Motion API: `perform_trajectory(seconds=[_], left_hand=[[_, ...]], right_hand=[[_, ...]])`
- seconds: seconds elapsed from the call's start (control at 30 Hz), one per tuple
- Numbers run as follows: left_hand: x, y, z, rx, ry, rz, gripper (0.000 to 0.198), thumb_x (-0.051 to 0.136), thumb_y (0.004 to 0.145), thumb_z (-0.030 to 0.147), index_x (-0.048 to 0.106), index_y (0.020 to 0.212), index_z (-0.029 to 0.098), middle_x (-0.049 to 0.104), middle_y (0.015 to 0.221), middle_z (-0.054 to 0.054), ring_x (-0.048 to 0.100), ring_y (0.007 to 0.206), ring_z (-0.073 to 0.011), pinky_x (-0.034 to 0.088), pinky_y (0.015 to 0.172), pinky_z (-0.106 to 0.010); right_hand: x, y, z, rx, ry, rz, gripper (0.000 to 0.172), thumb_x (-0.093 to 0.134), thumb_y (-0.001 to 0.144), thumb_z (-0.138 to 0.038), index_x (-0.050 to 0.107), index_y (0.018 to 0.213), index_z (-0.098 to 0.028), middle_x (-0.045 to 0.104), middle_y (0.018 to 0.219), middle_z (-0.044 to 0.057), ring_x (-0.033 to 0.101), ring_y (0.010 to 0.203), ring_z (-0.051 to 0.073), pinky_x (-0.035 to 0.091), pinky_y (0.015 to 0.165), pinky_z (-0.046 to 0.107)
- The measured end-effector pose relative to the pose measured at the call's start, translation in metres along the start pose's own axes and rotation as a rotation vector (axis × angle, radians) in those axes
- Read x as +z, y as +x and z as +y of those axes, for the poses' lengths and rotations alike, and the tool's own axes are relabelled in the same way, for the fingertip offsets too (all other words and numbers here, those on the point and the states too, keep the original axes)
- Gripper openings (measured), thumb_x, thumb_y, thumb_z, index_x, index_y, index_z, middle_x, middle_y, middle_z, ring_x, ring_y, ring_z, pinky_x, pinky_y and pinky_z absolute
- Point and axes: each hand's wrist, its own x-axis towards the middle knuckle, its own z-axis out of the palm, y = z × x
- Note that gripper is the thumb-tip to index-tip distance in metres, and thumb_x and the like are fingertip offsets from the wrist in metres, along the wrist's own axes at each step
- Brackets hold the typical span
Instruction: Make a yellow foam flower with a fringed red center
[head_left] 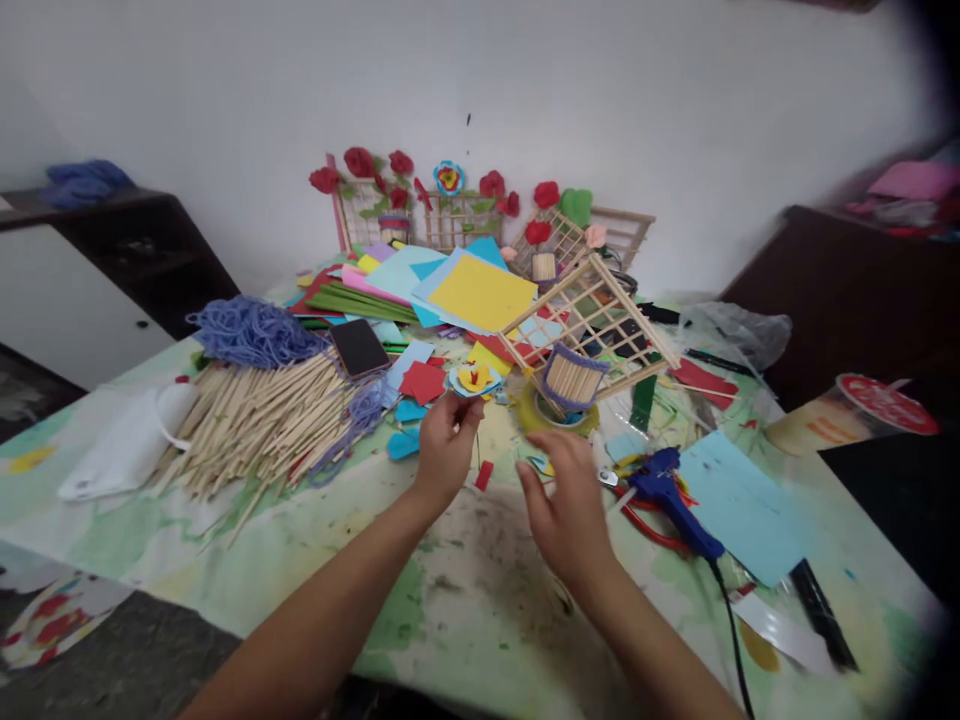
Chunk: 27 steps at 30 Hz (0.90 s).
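Note:
My left hand (447,452) is closed on a small paper flower (474,378), pale blue outside with a yellow and red centre. A thin dark stem runs down below the fingers, beside a small red paper piece (484,475). To the right, my right hand (566,500) hovers with thumb and fingers apart and nothing between them. Close to its fingertips lie paper scraps (541,464) and a roll of yellowish tape (534,412). Over the tape leans a wooden-stick lattice (622,335) with a small stick basket (574,380) trimmed in purple yarn.
Right of my right hand lie a blue glue gun (679,505), red-handled scissors (649,525) and a light blue sheet (739,505). A lidded drink cup (847,415) stands farther right. Left are wooden sticks (262,425), purple yarn (251,330) and a phone (360,347). Finished lattices with red flowers (360,162) line the wall.

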Motion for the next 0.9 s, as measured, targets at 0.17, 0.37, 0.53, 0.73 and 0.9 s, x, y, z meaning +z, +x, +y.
perform_trajectory(seconds=[0.17, 0.37, 0.53, 0.73, 0.9], left_hand=[[0.002, -0.002, 0.007, -0.021, -0.085, -0.054, 0.015, 0.052, 0.085, 0.032, 0.055, 0.082, 0.017, 0.056, 0.071, 0.0, 0.055, 0.07, -0.0127, 0.043, 0.07, -0.026], [0.005, -0.004, 0.012, -0.235, -0.305, -0.149, 0.018, 0.057, 0.082, 0.035, 0.051, 0.083, 0.018, 0.047, 0.057, 0.007, 0.043, 0.041, -0.0052, 0.033, 0.043, -0.019], [0.01, -0.012, 0.02, -0.463, -0.507, -0.22, 0.02, 0.061, 0.078, 0.033, 0.056, 0.082, 0.014, 0.047, 0.055, 0.007, 0.03, 0.034, -0.0005, 0.019, 0.036, -0.016], [0.019, -0.03, 0.039, -0.725, -0.684, -0.424, 0.018, 0.063, 0.076, 0.029, 0.056, 0.077, 0.013, 0.048, 0.052, 0.006, 0.027, 0.032, 0.002, 0.019, 0.037, -0.014], [0.021, -0.037, 0.04, -0.81, -0.75, -0.559, 0.019, 0.064, 0.075, 0.03, 0.056, 0.074, 0.013, 0.049, 0.049, 0.006, 0.024, 0.029, 0.0015, 0.016, 0.034, -0.013]], right_hand=[[0.032, 0.02, 0.011, 0.114, -0.369, -0.276, 0.014, 0.062, 0.075, -0.018, 0.064, 0.087, -0.013, 0.06, 0.091, 0.014, 0.052, 0.092, 0.026, 0.041, 0.082, 0.04], [0.046, 0.019, 0.018, 0.16, -0.273, -0.3, 0.008, 0.059, 0.072, -0.011, 0.061, 0.066, -0.015, 0.06, 0.076, 0.006, 0.051, 0.079, 0.017, 0.038, 0.074, 0.029], [0.032, 0.018, 0.022, 0.195, -0.19, -0.229, 0.012, 0.052, 0.079, -0.016, 0.063, 0.074, -0.016, 0.062, 0.074, 0.005, 0.052, 0.073, 0.016, 0.039, 0.07, 0.028], [0.005, 0.014, 0.025, 0.402, 0.618, -0.067, 0.035, 0.06, 0.071, -0.037, 0.063, 0.101, -0.017, 0.065, 0.097, 0.008, 0.058, 0.085, 0.019, 0.045, 0.075, 0.032], [-0.01, 0.011, 0.017, 0.433, 0.954, -0.231, 0.045, 0.068, 0.06, -0.044, 0.065, 0.098, -0.019, 0.064, 0.087, 0.005, 0.059, 0.08, 0.02, 0.048, 0.072, 0.034]])
